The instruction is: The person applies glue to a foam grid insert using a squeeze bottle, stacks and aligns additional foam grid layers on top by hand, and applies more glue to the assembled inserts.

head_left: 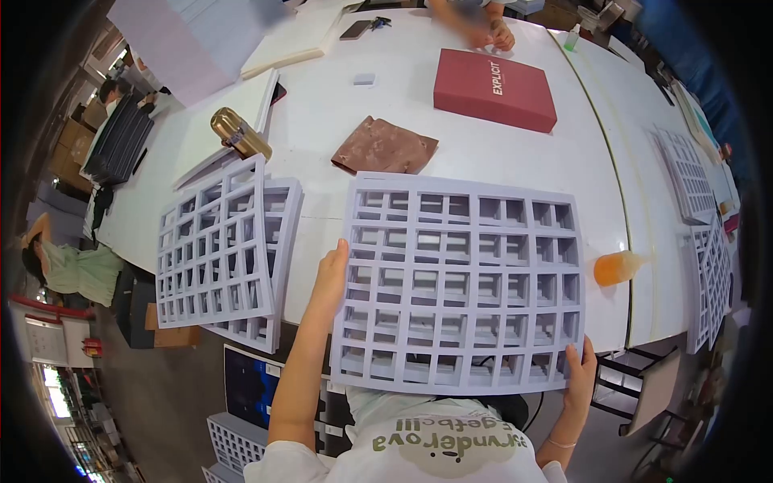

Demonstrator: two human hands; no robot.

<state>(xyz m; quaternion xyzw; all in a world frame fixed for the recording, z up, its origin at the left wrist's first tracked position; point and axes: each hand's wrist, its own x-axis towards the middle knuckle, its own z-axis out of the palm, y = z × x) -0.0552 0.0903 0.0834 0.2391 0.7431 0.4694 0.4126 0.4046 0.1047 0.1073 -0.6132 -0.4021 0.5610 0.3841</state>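
A pale lavender grid panel with many square openings spans the space between my two hands, over the near edge of the white table. Through its openings more bars show at an offset, so it seems to be more than one layer. My left hand grips its left edge, fingers mostly hidden behind. Lower down, my right hand is closed on the right edge near the corner. To the left, similar grid panels lie overlapped on the table edge. A wrinkled brown cloth-like piece lies just beyond the held panel.
A red box lies at the far side, near another person's hands. An orange-filled bottle stands at right, a gold flask at left. More grid panels lean at far right. A chair stands below them.
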